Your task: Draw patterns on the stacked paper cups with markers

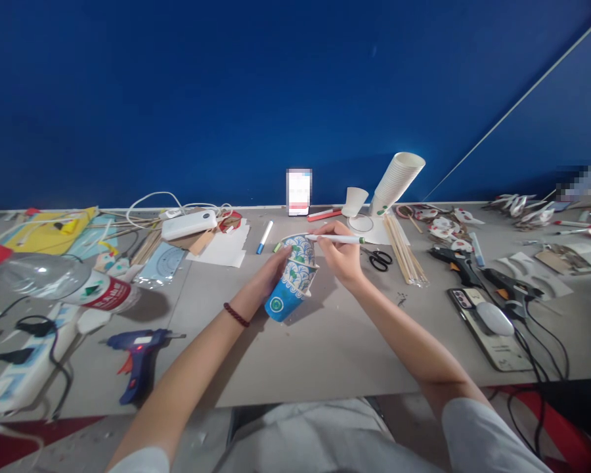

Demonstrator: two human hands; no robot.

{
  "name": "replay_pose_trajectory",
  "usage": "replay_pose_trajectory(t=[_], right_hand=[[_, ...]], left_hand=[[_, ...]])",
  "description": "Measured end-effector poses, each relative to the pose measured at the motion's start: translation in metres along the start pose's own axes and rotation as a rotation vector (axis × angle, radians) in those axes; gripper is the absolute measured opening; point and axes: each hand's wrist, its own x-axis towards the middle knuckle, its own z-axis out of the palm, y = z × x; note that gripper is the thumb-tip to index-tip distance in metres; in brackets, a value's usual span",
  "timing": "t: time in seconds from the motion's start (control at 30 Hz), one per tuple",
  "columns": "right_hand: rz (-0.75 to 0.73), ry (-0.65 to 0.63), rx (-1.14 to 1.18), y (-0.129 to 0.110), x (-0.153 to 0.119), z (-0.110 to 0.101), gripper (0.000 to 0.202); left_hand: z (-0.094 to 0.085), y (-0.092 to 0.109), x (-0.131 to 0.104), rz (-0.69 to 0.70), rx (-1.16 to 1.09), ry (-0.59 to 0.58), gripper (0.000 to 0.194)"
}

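My left hand (pixel 270 268) is wrapped round the side of a decorated paper cup piece (pixel 286 297), which looks like cups joined or nested together. It leans over the table, with a blue lower part, a round green-and-white badge and a blue-and-green wave pattern above. My right hand (pixel 343 255) pinches a white marker (pixel 350 239) with a green end, its other end at the patterned upper part of the cups. Whether the tip touches the surface I cannot tell. Just beyond my right wrist lie black scissors (pixel 379 260). A blue-capped marker (pixel 264 238) lies beyond my left hand.
A lit phone (pixel 299 192) leans on the blue wall. At the back right stand a tilted cup stack (pixel 398 180) and wooden sticks (pixel 404 253). Glue guns (pixel 140 355) and a phone (pixel 492 332) flank my arms. A plastic bottle (pixel 64 279) and power strip (pixel 44 361) are left.
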Motion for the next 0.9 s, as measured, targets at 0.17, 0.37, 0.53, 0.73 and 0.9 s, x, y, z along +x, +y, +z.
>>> replay_pose_trajectory(t=[0.17, 0.37, 0.53, 0.73, 0.9], right_hand=[[0.015, 0.01, 0.023, -0.0024, 0.0, 0.0014, 0.008], [0.017, 0.039, 0.024, -0.0066, 0.0005, 0.0014, 0.01], [0.002, 0.041, 0.024, -0.0048, 0.0005, 0.0013, 0.01], [-0.017, 0.034, 0.012, -0.006, -0.0002, 0.0014, 0.009], [-0.029, 0.002, -0.002, -0.0044, -0.002, -0.0003, 0.008]], left_hand=[[0.0012, 0.0004, -0.0004, 0.011, 0.017, 0.012, 0.046], [0.0009, 0.0004, -0.0011, -0.003, 0.01, 0.021, 0.045], [0.0021, 0.0002, -0.0018, 0.001, -0.005, 0.035, 0.045], [0.0034, 0.0009, -0.0023, 0.017, 0.015, 0.054, 0.043], [0.0014, -0.0003, -0.0016, 0.039, 0.019, 0.041, 0.044]])
